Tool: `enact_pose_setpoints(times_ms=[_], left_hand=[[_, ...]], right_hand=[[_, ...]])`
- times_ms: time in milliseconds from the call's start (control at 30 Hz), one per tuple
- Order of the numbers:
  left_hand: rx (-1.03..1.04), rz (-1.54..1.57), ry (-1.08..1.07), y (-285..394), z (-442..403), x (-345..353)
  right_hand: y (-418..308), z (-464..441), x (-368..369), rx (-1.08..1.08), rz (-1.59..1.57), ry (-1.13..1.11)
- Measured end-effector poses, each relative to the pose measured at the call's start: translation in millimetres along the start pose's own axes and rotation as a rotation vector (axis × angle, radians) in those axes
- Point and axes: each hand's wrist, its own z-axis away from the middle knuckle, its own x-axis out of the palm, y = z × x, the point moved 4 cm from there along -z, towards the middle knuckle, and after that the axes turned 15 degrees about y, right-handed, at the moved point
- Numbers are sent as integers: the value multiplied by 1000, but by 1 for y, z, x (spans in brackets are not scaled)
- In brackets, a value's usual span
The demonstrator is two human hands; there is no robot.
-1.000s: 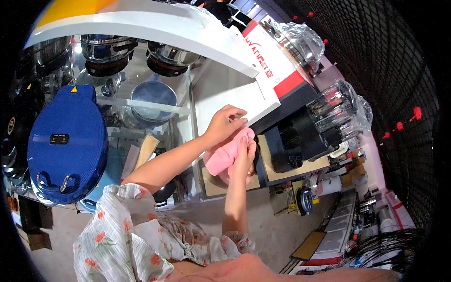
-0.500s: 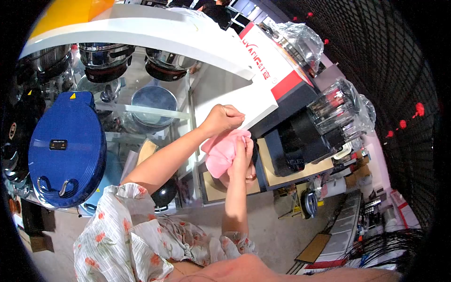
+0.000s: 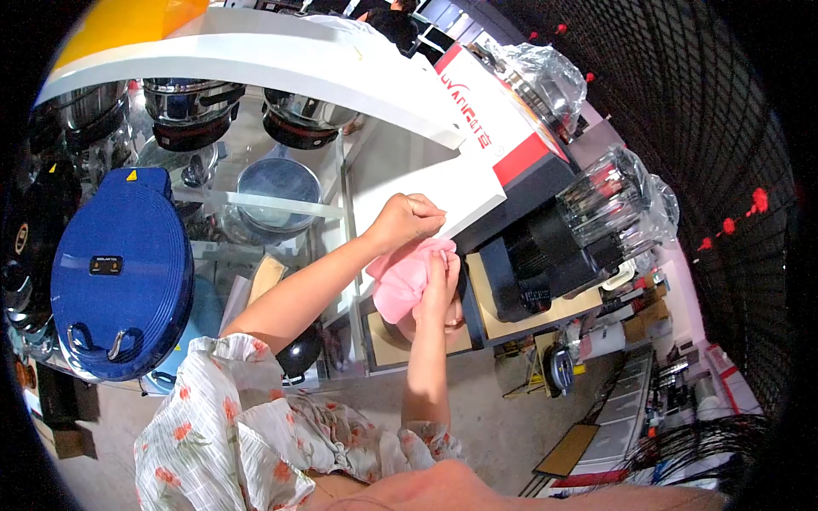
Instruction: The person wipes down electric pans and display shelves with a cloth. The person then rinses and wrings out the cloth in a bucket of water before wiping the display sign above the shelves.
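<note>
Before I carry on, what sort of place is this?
Probably a kitchenware or appliance showroom: shiny metal pots stand in a row, a blue appliance sits nearby, and a red-and-white panel bears large red lettering.

We are seeing a pink cloth (image 3: 399,285), a white sleeve (image 3: 203,383) patterned with orange-red flowers (image 3: 181,433), a deep-blue appliance (image 3: 128,226) ringed with fine lines and marked by a yellow triangle (image 3: 131,175), a white-and-red box (image 3: 524,157) with red lettering (image 3: 464,109), and a black criss-cross mesh (image 3: 682,111).

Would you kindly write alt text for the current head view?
A person's right hand grips a crumpled pink cloth, the curled left hand just above it in frame. A large, rounded, ridged blue appliance sits at left.
</note>
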Motion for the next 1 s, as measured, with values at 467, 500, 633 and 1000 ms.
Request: enact_pose_setpoints(times_ms=[467, 500, 633, 1000], left_hand=[[-50, -65, 144, -23, 10, -15], [-54, -99, 154, -29, 12, -19], [-69, -81, 265, -37, 35, -28], [-205, -325, 50, -65, 134, -40]], right_hand=[[-135, -1, 18, -799, 261, 263], [-137, -4, 29, -936, 384, 283], [-107, 3, 56, -1248, 730, 388], [42, 60, -2, -506, 690, -154]])
